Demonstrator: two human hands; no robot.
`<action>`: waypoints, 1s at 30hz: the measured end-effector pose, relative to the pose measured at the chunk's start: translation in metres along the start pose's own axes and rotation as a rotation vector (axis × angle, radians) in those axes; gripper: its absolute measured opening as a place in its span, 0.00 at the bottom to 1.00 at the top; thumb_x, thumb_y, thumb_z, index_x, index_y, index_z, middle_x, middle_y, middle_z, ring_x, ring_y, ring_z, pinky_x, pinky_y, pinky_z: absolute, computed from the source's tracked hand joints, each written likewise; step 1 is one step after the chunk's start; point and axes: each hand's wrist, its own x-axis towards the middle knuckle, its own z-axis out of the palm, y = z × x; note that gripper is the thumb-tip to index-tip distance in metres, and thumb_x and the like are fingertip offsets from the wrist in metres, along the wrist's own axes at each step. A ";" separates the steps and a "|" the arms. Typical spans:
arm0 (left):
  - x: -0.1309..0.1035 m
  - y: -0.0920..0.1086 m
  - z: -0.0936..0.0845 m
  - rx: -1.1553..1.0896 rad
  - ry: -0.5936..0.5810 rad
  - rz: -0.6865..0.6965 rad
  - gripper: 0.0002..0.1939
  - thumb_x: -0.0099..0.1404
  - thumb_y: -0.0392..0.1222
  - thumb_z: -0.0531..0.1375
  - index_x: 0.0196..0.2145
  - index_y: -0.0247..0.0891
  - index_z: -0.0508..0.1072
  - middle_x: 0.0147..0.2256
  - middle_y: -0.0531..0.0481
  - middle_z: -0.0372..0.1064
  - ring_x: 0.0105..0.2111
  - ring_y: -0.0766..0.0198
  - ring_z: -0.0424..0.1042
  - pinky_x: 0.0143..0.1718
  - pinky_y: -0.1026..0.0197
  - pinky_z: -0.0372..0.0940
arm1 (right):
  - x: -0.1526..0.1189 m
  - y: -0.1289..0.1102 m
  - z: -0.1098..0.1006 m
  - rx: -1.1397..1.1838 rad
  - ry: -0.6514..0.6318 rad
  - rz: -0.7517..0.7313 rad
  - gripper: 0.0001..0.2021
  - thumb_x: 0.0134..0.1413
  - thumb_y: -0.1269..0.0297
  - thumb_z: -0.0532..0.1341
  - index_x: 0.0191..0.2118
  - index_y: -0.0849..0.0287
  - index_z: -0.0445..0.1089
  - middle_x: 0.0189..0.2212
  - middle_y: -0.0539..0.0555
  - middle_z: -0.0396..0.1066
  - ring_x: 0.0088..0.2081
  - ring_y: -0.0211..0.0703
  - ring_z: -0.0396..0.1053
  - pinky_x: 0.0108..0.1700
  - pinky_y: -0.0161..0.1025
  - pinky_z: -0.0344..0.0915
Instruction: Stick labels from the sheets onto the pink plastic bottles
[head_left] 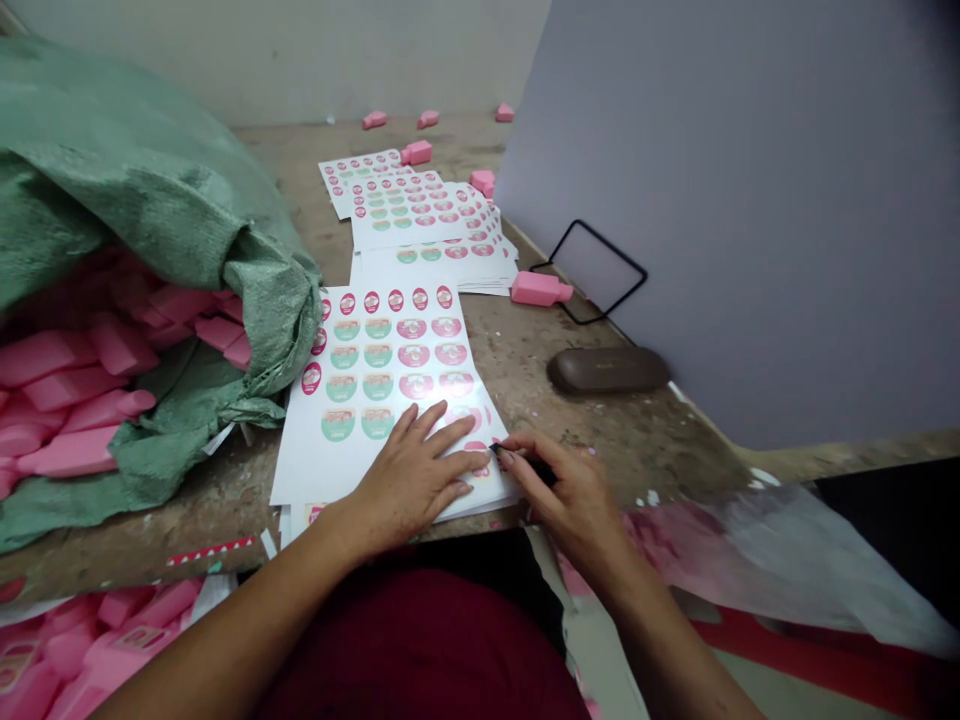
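A sheet of round and oval stickers (360,390) lies on top of other sheets near the table's front edge, with green and pink labels in rows. My left hand (420,465) rests flat on its lower part, fingers spread toward the right. At the sheet's lower right corner, my right hand (559,480) pinches a small dark pointed tool (497,447), its tip touching a pink label. Most of the tool is hidden in the fingers. Further back, more sticker sheets (409,215) lie in overlapping stacks.
A green sack (262,290) full of pink bottles (67,385) stands at the left. A brown case (607,370), a black wire frame (637,285) and a pink bottle (540,289) lie right of the sheets. A grey panel (720,220) borders the table. More pink bottles (112,650) are below left.
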 end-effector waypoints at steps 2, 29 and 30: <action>0.000 0.000 0.000 0.000 0.002 0.004 0.20 0.71 0.47 0.54 0.58 0.48 0.70 0.66 0.48 0.57 0.68 0.44 0.49 0.65 0.34 0.47 | -0.002 0.000 0.000 -0.063 0.024 -0.022 0.09 0.64 0.60 0.56 0.39 0.55 0.74 0.30 0.50 0.78 0.27 0.43 0.72 0.36 0.41 0.56; 0.001 0.002 -0.006 -0.034 -0.040 -0.013 0.19 0.70 0.46 0.55 0.58 0.49 0.71 0.66 0.46 0.58 0.68 0.44 0.49 0.66 0.33 0.46 | 0.012 -0.002 -0.009 -0.286 0.010 -0.257 0.11 0.65 0.60 0.54 0.38 0.54 0.74 0.30 0.50 0.79 0.26 0.41 0.68 0.35 0.43 0.50; 0.001 0.002 -0.006 -0.035 -0.041 -0.013 0.19 0.70 0.46 0.55 0.58 0.49 0.70 0.66 0.46 0.58 0.68 0.44 0.49 0.66 0.33 0.46 | 0.011 -0.002 -0.009 -0.291 0.023 -0.245 0.11 0.65 0.60 0.54 0.38 0.54 0.74 0.31 0.50 0.79 0.26 0.41 0.68 0.35 0.43 0.50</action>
